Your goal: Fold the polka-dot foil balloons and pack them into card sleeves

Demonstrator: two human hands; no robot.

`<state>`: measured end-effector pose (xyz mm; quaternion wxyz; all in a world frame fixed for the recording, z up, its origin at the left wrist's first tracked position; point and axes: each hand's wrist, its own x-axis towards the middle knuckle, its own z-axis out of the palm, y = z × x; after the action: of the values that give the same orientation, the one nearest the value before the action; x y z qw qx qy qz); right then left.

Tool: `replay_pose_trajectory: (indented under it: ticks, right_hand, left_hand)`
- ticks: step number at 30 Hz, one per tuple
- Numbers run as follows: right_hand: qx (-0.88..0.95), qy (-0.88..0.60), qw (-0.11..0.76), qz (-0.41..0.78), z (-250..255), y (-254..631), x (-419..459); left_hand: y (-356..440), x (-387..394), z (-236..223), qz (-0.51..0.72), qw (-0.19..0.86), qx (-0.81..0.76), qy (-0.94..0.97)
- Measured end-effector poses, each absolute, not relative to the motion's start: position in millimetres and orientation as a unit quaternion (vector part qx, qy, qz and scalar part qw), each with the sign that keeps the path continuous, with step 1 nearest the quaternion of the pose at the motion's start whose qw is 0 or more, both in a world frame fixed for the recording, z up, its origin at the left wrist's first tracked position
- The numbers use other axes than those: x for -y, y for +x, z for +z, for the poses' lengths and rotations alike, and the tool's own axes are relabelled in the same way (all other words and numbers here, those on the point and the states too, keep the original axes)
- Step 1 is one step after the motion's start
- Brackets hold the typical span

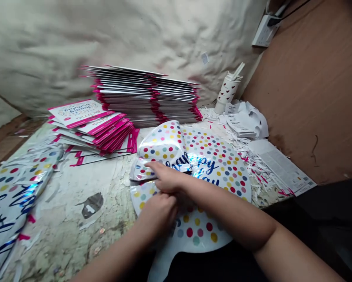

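Observation:
A flat white foil balloon (199, 231) with coloured dots and blue lettering lies in front of me, its upper left part folded over on itself. My right hand (168, 179) rests on the folded layer (167, 141), index finger stretched out along the fold and the other fingers partly hidden. Just below it, touching it, my left hand (160, 211) is closed on the balloon, its fingertips out of sight. My right forearm crosses over the balloon and covers part of the lettering. The balloon's tail (161, 262) hangs past the table edge towards me.
Tall stacks of pink-edged packets (129, 94) stand at the back. A looser pile of packets (96, 129) is at left. Another dotted foil balloon (11, 211) lies far left. Paper scraps (248, 156), a printed sheet (282, 166) and a heart-patterned cup (227, 90) are at right.

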<state>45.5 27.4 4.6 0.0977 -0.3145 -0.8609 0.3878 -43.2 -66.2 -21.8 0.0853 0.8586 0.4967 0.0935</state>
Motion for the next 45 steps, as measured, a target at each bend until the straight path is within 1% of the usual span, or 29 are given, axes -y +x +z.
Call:
replay_pose_trajectory:
  ticks: [1, 2, 4, 6, 8, 10, 13, 15, 17, 20, 21, 24, 25, 26, 27, 28, 30, 31, 34, 35, 36, 38, 40, 42, 45]
  right_hand:
    - [0.864, -0.324, 0.104, 0.372, -1, 48, -29]
    - [0.873, -0.326, 0.106, 0.347, -6, 48, -30]
    - [0.897, -0.319, 0.115, 0.285, -17, 45, -29]
    - [0.909, -0.324, 0.127, 0.230, -23, 39, -26]
    - [0.910, -0.338, 0.132, 0.202, -24, 33, -24]
    - [0.907, -0.353, 0.136, 0.184, -23, 27, -23]
    - [0.903, -0.373, 0.135, 0.163, -24, 16, -23]
    - [0.901, -0.382, 0.136, 0.157, -23, 12, -25]
    - [0.893, -0.399, 0.144, 0.155, -18, 16, -31]
    - [0.860, -0.455, 0.185, 0.141, 9, 49, -47]
    - [0.841, -0.482, 0.209, 0.128, 23, 68, -53]
    - [0.748, -0.569, 0.338, 0.039, 67, 132, -67]
    - [0.717, -0.567, 0.404, -0.005, 79, 150, -67]
    - [0.711, -0.544, 0.445, -0.032, 87, 165, -65]
    - [0.721, -0.505, 0.472, -0.047, 91, 177, -61]
    - [0.749, -0.454, 0.480, -0.047, 91, 184, -54]
    - [0.829, -0.345, 0.439, -0.003, 76, 189, -37]
    - [0.863, -0.296, 0.408, 0.028, 63, 189, -28]
    - [0.927, -0.188, 0.303, 0.117, 17, 190, -7]
    - [0.940, -0.163, 0.263, 0.140, 2, 192, -3]
    - [0.951, -0.144, 0.221, 0.162, -10, 194, 1]
    - [0.963, -0.112, 0.150, 0.191, -28, 198, 5]
    - [0.968, -0.089, 0.123, 0.200, -38, 201, 7]
    - [0.969, -0.068, 0.136, 0.194, -42, 204, 10]
    - [0.959, -0.119, 0.194, 0.168, -44, 211, 20]
  left_hand:
    - [-62, 67, -17, 0.092, 0.070, -0.496, 0.861]
    - [-81, 65, -14, 0.088, 0.032, -0.496, 0.863]
    - [-117, 54, -9, 0.073, -0.074, -0.494, 0.863]
    - [-144, 37, -4, 0.032, -0.147, -0.484, 0.862]
    - [-157, 22, 2, -0.009, -0.169, -0.473, 0.865]
    - [-158, 15, 9, -0.024, -0.176, -0.472, 0.863]
    - [-144, 22, 15, 0.013, -0.204, -0.489, 0.848]
    - [-134, 31, 10, 0.052, -0.179, -0.469, 0.864]
    - [-129, 40, -3, 0.069, -0.116, -0.442, 0.887]
    - [-131, 43, -25, 0.036, -0.041, -0.510, 0.859]
    - [-133, 43, -30, 0.018, -0.025, -0.547, 0.837]
    - [-136, 38, -38, -0.024, 0.015, -0.599, 0.800]
    - [-136, 36, -36, -0.031, 0.021, -0.602, 0.797]
    - [-136, 35, -33, -0.034, 0.026, -0.604, 0.795]
    - [-137, 33, -28, -0.034, 0.036, -0.605, 0.795]
    - [-139, 32, -21, -0.024, 0.047, -0.608, 0.792]
    - [-145, 30, -3, 0.045, 0.040, -0.635, 0.770]
    - [-149, 30, 9, 0.110, 0.005, -0.652, 0.750]
    - [-153, 31, 41, 0.326, -0.172, -0.642, 0.672]
    - [-148, 30, 48, 0.367, -0.210, -0.612, 0.669]
    - [-139, 29, 52, 0.384, -0.221, -0.570, 0.692]
    - [-110, 22, 49, 0.352, -0.174, -0.463, 0.795]
    - [-71, 10, 32, 0.253, -0.090, -0.334, 0.904]
    - [-34, -5, 10, 0.132, -0.026, -0.262, 0.956]
    - [-1, -21, -20, 0.008, 0.038, -0.274, 0.961]
